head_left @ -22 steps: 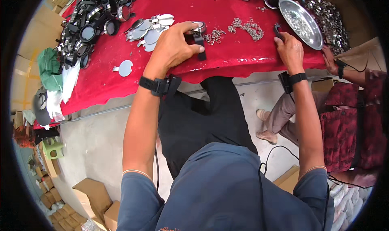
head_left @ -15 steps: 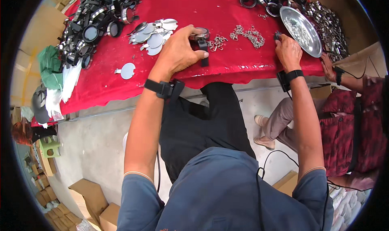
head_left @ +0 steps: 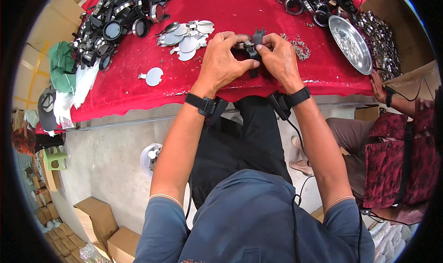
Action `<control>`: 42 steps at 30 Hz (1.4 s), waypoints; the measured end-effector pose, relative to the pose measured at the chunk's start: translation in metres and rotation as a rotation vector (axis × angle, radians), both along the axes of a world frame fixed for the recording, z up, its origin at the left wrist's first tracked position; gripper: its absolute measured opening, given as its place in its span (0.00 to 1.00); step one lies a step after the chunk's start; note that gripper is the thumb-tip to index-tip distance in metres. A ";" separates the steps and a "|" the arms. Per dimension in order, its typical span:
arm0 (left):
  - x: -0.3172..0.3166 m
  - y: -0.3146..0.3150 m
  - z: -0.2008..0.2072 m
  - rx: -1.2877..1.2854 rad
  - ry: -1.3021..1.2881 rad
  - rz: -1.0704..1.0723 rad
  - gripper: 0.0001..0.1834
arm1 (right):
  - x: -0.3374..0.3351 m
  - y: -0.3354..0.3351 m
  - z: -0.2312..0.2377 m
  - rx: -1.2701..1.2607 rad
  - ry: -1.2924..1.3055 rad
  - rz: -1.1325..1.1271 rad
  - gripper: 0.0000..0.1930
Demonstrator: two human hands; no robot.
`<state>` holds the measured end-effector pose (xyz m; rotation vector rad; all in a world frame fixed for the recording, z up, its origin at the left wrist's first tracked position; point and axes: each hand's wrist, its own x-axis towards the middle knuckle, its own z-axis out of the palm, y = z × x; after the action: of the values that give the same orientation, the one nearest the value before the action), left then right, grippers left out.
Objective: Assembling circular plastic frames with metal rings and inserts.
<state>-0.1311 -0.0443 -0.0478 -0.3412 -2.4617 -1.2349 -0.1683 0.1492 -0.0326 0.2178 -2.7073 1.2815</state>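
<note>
My left hand (head_left: 223,63) grips a round metal-rimmed ring piece with a black strap (head_left: 252,62) hanging from it, just above the red cloth. Beside it, my right hand (head_left: 279,60) pinches a small dark grey part (head_left: 259,35) at the metal joint of the same piece. Fingers of both hands partly hide the ring and the joint. Left of my left hand lie several flat grey discs with tabs (head_left: 188,44), and one lone disc (head_left: 153,76) sits nearer the front edge. Small metal links (head_left: 301,50) lie beyond my right hand.
A heap of black-strapped rings (head_left: 113,30) stands at the left, another (head_left: 310,3) at the far right. A shiny metal tray (head_left: 364,65) holds small parts beside piled metal pieces (head_left: 376,37). Another person's hand (head_left: 377,86) rests at the table's right edge.
My right hand has come left from beside the tray to my left hand, bringing the dark grey part to the strapped ring piece. The view has shifted slightly.
</note>
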 end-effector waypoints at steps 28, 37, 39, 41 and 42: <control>-0.006 0.008 -0.008 0.043 0.162 -0.015 0.30 | 0.015 -0.015 0.005 0.171 0.341 0.092 0.15; 0.001 0.005 -0.001 0.022 0.002 -0.007 0.37 | 0.022 0.065 0.012 -0.009 0.359 -0.030 0.08; 0.002 0.006 -0.002 0.021 -0.015 -0.006 0.37 | 0.008 0.105 0.013 0.112 0.488 -0.135 0.09; 0.002 0.004 0.000 0.017 -0.094 -0.030 0.40 | -0.006 0.148 0.006 0.211 0.482 -0.192 0.09; 0.000 0.001 -0.002 0.044 -0.118 -0.075 0.41 | -0.012 0.163 0.002 0.252 0.438 -0.220 0.10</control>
<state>-0.1307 -0.0429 -0.0499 -0.3608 -2.5366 -1.3748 -0.1807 0.3125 -0.0307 0.1925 -2.4206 0.7292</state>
